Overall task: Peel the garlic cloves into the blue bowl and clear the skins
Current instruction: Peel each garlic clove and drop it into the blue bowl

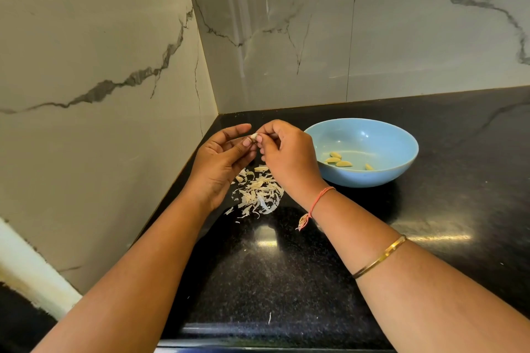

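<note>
The garlic clove (pixel 254 136) is mostly covered by fingertips of the left hand (pixel 220 163) and right hand (pixel 286 152), perhaps part peeled. The right hand hides the left rim of the blue bowl (pixel 368 179) and some skins (pixel 259 195). Both forearms (pixel 143 281) run off the bottom edge.

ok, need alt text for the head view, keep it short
The left hand and right hand pinch one garlic clove between them, above a pile of papery skins on a black counter. To their right, a blue bowl holds four peeled cloves; marbled wall tiles stand behind.
</note>
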Motion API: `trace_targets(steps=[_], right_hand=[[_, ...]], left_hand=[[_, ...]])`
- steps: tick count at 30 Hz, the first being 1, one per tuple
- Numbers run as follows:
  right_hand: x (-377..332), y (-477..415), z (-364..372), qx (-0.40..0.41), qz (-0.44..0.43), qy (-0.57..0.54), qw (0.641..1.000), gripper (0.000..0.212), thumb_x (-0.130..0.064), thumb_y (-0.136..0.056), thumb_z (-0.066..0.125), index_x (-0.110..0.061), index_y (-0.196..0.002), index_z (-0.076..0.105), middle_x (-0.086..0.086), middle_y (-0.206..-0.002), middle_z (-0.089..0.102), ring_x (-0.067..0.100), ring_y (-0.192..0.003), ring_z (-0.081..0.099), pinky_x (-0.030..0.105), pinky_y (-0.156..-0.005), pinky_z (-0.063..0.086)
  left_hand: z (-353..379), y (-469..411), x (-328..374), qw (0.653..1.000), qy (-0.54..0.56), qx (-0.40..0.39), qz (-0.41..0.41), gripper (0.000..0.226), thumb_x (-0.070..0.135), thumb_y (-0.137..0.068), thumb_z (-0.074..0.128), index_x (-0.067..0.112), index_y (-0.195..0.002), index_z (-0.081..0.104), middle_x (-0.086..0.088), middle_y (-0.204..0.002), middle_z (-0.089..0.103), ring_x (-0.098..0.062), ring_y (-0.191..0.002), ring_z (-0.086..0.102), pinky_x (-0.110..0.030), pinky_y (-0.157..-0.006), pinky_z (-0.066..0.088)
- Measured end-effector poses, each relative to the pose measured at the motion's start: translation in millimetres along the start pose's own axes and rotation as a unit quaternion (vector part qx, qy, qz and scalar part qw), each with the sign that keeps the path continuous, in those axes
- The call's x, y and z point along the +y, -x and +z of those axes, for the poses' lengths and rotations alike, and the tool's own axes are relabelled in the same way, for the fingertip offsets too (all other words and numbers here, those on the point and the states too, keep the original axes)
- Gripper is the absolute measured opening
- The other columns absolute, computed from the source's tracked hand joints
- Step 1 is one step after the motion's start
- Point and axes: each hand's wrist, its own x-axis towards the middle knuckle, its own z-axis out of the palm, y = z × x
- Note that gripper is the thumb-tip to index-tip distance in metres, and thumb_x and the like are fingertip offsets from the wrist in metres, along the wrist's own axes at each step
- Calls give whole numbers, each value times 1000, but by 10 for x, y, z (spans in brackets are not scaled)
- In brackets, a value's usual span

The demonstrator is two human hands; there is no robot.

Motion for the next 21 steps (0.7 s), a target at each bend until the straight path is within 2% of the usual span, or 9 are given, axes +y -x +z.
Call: trace_targets(steps=[5, 7, 9, 12, 13, 15, 18, 21], right_hand=[[-7, -9, 14, -4, 15, -29, 999, 10, -8, -92, 55, -6, -94, 64, 6, -84, 64, 22, -82, 64, 41, -74, 58], [-10, -6, 13, -5, 10, -24, 1000, 10, -8, -92, 55, -6, -95, 64, 8, -87, 65, 22, -83, 65, 41, -74, 58], [-12, -3, 11, -8, 3, -13, 1000, 10, -9, -92, 54, -5, -95, 63, 10, -90, 66, 23, -83, 64, 39, -74, 57], [-2, -5, 10, -17, -19, 21, 999, 9, -10, -92, 55, -5, -95, 62, 9, -92, 65, 19, -81, 61, 22, -68, 51], [-1, -4, 10, -20, -27, 36, 999, 9, -10, -91, 56, -5, -95, 62, 8, -92, 65, 15, -80, 58, 14, -65, 46], [-1, 1, 8, -23, -37, 48, 998, 8, -11, -90, 58, -6, -94, 63, 7, -91, 64, 10, -78, 54, 8, -62, 39], [-3, 6, 5, -20, -41, 41, 998, 7, -11, -89, 60, -6, -92, 63, 6, -89, 65, 10, -78, 54, 10, -62, 40], [-10, 5, 3, -20, -43, 36, 998, 6, -10, -89, 59, -6, -92, 63, 5, -89, 64, 10, -79, 54, 11, -63, 41]], left_hand=[[20, 1, -5, 996, -71, 56, 8, 26, -6, -91, 48, 10, -87, 68, -5, -84, 69, -12, -82, 64, -20, -72, 56], [27, 5, -4, 995, -71, 68, 5, 27, 0, -93, 47, 10, -82, 70, -7, -85, 68, -14, -85, 63, -23, -74, 56], [23, 9, 5, 997, -56, 59, 1, 25, 12, -92, 54, 15, -77, 74, -6, -86, 68, -15, -87, 62, -26, -78, 56], [9, 1, -3, 998, -56, 41, 3, 13, 29, -75, 67, 19, -73, 76, -1, -82, 70, -14, -89, 63, -25, -77, 54], [4, -5, -16, 997, -64, 38, 6, 14, 30, -71, 68, 18, -76, 74, 0, -81, 71, -15, -90, 64, -26, -78, 54], [-6, -22, -37, 997, -63, 38, 7, 16, 26, -69, 68, 14, -78, 71, -1, -80, 72, -17, -88, 65, -26, -79, 53], [-16, -28, -35, 999, -35, 30, 0, 8, 21, -72, 67, 13, -73, 71, -1, -78, 71, -13, -84, 65, -22, -73, 53], [-30, -34, -37, 1000, -14, 12, -15, 10, 23, -71, 66, 14, -69, 70, -2, -78, 70, -12, -86, 65, -26, -81, 54]])
